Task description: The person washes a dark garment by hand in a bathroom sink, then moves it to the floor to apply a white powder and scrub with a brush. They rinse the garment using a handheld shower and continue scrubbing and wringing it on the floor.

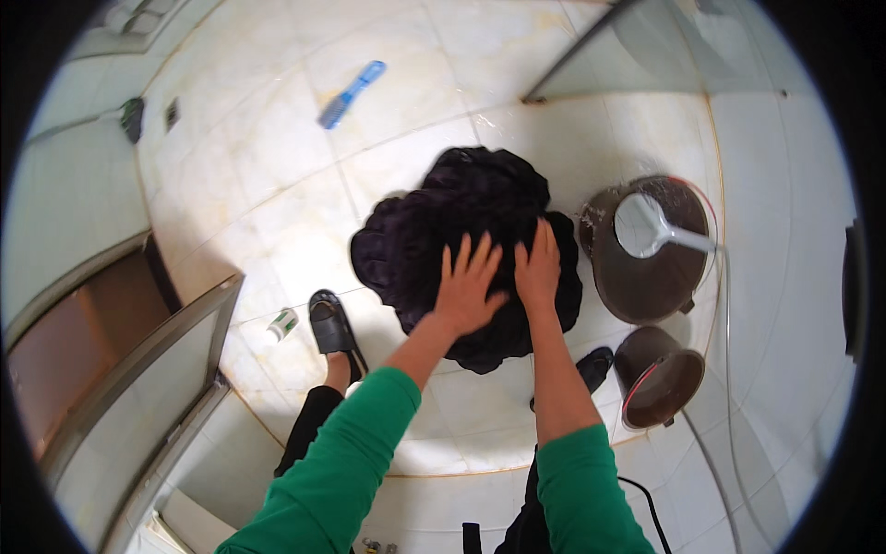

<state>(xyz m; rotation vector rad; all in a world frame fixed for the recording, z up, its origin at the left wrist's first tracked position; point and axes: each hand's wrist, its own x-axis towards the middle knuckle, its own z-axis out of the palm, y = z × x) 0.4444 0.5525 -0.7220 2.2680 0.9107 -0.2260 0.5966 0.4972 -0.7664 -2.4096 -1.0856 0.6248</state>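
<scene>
A dark, fluffy, scalloped-edged mat (pixel 415 231) lies on the tiled floor between my feet. My left hand (pixel 468 291) rests on its middle with the fingers spread. Just to the right, my right hand (pixel 538 268) lies flat on the mat, its fingers stretched out close together and the thumb apart. Neither hand has anything in its grasp. The part of the mat beneath my palms and wrists is hidden.
A blue brush (pixel 353 95) lies beyond the mat. At the right, a white shower head (pixel 641 225) sprays over a large brown bucket (pixel 646 286), with a smaller bucket (pixel 683 388) nearer. A small white container (pixel 281 325) lies left of my slipper (pixel 329 319). A framed door (pixel 148 379) stands far left.
</scene>
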